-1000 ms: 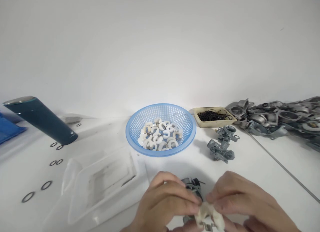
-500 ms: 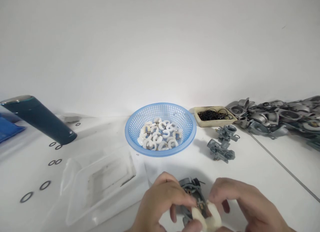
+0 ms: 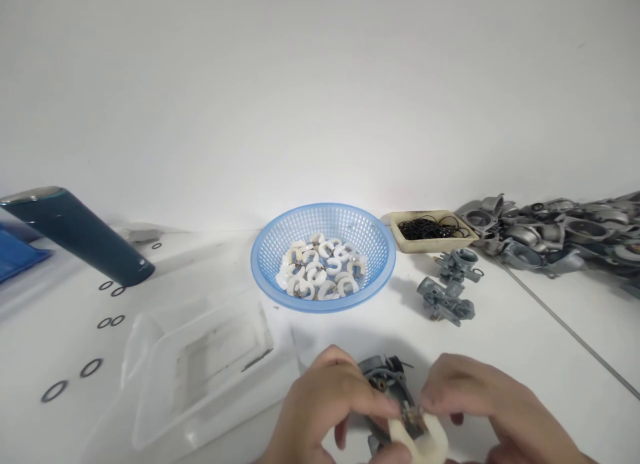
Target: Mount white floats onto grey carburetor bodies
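At the bottom of the head view, a cream-white U-shaped carburetor float (image 3: 434, 444) with a small metal hinge piece is pinched between both hands. My left hand (image 3: 333, 411) grips its left arm with thumb and fingers. Closed on the right arm of the float is my right hand (image 3: 483, 397). Just behind and partly beneath the float lies a grey carburetor body (image 3: 387, 377), its open side facing up; the hands cover much of it. Whether the hinge touches the body I cannot tell.
A blue basket (image 3: 260, 277) of similar white floats stands ahead. Beyond it are a tray (image 3: 440, 246) of black rubber rings, two loose carburetors (image 3: 447, 301) and a metal parts pile (image 3: 560, 231). Leftward are a clear plastic tray (image 3: 145, 411), a dark flask (image 3: 95, 244) and several rings (image 3: 91, 367).
The float has shifted slightly right and turned a little, so its metal hinge piece now shows between the fingertips. Both hands keep their hold; the whole view has moved slightly.
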A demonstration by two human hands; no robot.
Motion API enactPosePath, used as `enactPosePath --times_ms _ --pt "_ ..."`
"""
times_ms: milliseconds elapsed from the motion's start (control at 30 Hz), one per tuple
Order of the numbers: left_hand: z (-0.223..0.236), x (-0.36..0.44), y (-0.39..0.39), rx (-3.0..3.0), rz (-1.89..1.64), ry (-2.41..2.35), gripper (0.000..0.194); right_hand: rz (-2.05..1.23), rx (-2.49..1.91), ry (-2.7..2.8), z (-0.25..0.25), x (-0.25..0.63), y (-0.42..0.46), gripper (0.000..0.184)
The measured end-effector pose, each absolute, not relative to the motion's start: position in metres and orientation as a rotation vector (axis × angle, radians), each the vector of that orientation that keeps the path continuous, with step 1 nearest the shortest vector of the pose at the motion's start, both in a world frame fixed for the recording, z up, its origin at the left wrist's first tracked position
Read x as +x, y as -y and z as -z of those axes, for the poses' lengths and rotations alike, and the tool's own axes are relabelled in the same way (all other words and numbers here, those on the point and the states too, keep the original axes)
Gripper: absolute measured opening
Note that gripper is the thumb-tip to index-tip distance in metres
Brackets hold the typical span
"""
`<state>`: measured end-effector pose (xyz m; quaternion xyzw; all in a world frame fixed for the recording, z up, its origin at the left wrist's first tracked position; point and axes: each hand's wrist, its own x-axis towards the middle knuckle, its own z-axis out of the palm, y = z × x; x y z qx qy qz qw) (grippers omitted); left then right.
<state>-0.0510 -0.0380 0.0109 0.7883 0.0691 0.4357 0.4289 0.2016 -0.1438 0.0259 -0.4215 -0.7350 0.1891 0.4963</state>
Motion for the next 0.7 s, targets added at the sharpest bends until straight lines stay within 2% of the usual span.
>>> enactPosePath --times_ms 167,500,700 --pt "-0.007 -0.051 0.046 1.793 -1.064 -0.285 0.042 -0.363 -1.028 1.827 -0.030 0.196 0.132 0.035" --pt "-0.008 -0.050 0.039 1.970 -1.067 -0.314 0.032 -0.487 -1.098 1.748 -0.021 0.197 0.129 0.045" --pt "0.018 -0.050 0.032 2.102 -1.035 -0.441 0.070 -0.557 -1.155 1.729 -0.024 0.204 0.125 0.046"
